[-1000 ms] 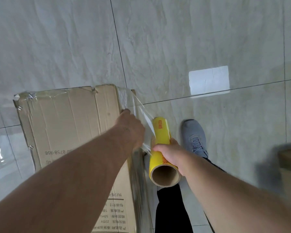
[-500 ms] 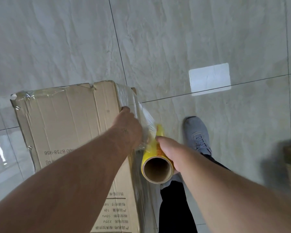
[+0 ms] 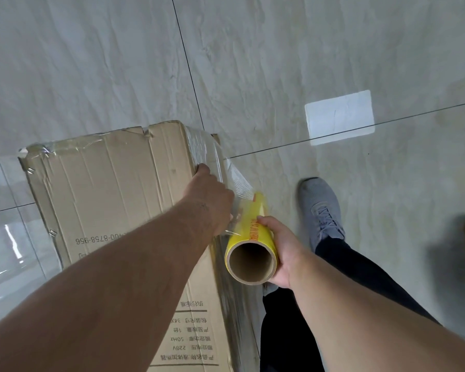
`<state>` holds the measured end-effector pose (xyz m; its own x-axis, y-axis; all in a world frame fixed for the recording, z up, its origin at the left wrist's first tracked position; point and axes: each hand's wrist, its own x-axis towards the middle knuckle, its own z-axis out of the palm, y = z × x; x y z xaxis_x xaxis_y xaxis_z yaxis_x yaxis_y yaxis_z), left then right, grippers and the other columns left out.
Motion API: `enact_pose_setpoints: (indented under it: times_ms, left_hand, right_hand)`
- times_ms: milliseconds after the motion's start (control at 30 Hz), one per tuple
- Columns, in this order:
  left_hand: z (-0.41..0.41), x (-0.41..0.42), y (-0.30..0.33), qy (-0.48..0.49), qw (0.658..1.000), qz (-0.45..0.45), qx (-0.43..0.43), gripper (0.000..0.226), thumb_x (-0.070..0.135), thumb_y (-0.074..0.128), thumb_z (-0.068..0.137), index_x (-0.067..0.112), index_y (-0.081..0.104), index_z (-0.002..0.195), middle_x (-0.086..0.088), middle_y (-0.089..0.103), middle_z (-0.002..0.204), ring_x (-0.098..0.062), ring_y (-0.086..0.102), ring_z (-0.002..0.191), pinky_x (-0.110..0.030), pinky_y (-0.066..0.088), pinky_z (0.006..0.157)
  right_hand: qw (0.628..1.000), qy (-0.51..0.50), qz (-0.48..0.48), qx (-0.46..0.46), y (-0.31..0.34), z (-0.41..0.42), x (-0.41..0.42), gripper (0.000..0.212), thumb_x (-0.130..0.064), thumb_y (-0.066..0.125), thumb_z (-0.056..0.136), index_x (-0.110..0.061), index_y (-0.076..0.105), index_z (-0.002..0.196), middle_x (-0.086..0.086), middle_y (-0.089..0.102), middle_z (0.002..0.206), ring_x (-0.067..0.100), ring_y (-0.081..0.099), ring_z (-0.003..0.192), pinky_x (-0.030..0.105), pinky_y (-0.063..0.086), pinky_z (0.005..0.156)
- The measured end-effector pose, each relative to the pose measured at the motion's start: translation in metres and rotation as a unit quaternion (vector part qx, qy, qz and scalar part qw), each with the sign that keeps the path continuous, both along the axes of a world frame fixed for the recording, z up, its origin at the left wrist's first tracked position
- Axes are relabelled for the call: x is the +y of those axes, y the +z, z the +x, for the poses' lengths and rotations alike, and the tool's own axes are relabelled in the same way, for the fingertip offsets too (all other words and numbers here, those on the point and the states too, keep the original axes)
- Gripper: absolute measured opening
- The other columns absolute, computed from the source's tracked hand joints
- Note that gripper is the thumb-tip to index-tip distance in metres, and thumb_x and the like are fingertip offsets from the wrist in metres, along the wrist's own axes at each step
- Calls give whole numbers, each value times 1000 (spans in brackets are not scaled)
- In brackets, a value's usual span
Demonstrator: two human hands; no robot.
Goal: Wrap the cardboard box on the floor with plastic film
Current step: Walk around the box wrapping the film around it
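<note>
Head camera view, looking down at a pale, glossy tiled floor (image 3: 279, 63) crossed by dark grout lines.

A large cardboard box (image 3: 113, 189) lies flat on the floor, filling the lower left. Its top face is brown, with printed text and a number that read upside down from here. Clear tape runs along its far edge.

The left hand (image 3: 212, 200) reaches forward, palm down, onto the right-hand edge of the box. Its fingers are pressed flat against the cardboard there, pinning a sheet of clear plastic film (image 3: 234, 181) against the box; the fingertips themselves are mostly hidden behind the back of the hand. Beyond this hand, wrinkled film already covers the far right corner of the box, and more film runs down the box's right side, nearer the camera than the hand.

Just to the right of the left hand, the right hand (image 3: 282, 253) is closed around a yellow film roll (image 3: 253, 237), thumb on top and fingers curled underneath. The roll's open cardboard core faces the camera. A taut band of film stretches from the roll's far end to the box corner, passing just right of the left hand.

Right of the roll, a grey sneaker (image 3: 320, 208) stands on the tiles, with a dark trouser leg (image 3: 360, 272) above it. Further out, a bright rectangular light patch (image 3: 338, 116) reflects on the floor.
</note>
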<state>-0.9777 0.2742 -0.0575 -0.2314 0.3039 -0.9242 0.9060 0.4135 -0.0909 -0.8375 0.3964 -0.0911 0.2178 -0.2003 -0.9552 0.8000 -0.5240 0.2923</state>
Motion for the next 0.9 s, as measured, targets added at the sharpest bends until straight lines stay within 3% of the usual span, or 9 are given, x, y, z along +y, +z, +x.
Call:
enact_pose_setpoints:
  times_ms: [100,200,367,500,567,633,700,767,900]
  left_hand:
    - [4,-1,-2,-15,1000,-5,-8,58,58,28,107,25,51,149,-8,55,148,-29,51,133,-53,25,112]
    - [13,-2,-5,-5,1000,3,-15,61,57,33,106,22,48,154,-11,36,164,-30,39,145,-52,28,115]
    - [22,7,7,-6,999,-9,-34,48,45,45,105,21,54,145,-6,56,147,-26,51,134,-46,32,114]
    - [23,3,9,-57,997,-27,-34,46,43,54,100,24,58,141,-4,60,139,-26,55,127,-45,35,109]
    - [28,-1,8,-58,997,-21,-36,40,40,52,100,26,60,138,-2,62,136,-24,56,123,-43,35,105]
    - [32,-3,5,-60,997,-21,-33,37,38,50,102,27,61,135,-1,63,133,-23,57,121,-43,35,102]
    - [34,-2,4,-59,998,-22,-26,36,37,50,101,27,62,134,0,63,132,-24,57,121,-44,35,103]
    - [34,0,6,-42,998,-25,-26,38,36,52,101,27,61,136,-2,62,135,-25,56,124,-46,34,107]
    - [33,3,8,-25,999,-27,-20,38,34,48,102,27,59,138,-3,61,138,-26,55,127,-47,33,111]
  right_hand:
    - [997,77,12,21,1,5,5,64,-54,84,82,-15,69,131,20,81,103,37,80,85,52,66,84]
    - [970,228,52,73,-2,16,13,94,-64,88,60,-31,55,141,14,74,118,38,77,100,59,63,95]
    - [888,450,27,94,-23,10,22,125,-82,73,33,-25,58,143,14,69,126,37,72,106,51,55,106]
    - [848,523,10,85,-45,-13,4,111,-81,71,36,-21,69,130,16,67,130,36,70,114,47,51,110]
    - [851,517,3,98,-33,-24,-3,97,-78,66,57,-21,66,134,19,64,138,38,66,121,50,47,115]
    - [883,460,21,88,-10,-32,-2,86,-72,58,78,-18,57,145,21,58,148,39,61,131,51,42,120]
    - [912,404,30,62,3,-26,5,66,-61,55,94,-12,57,139,22,63,137,39,64,123,52,46,116]
    - [940,340,30,34,6,-17,11,60,-59,59,91,-12,63,129,19,73,119,38,72,107,54,55,106]
    - [984,174,15,-23,15,5,18,62,-62,80,80,-13,69,117,14,78,92,32,74,85,41,60,83]
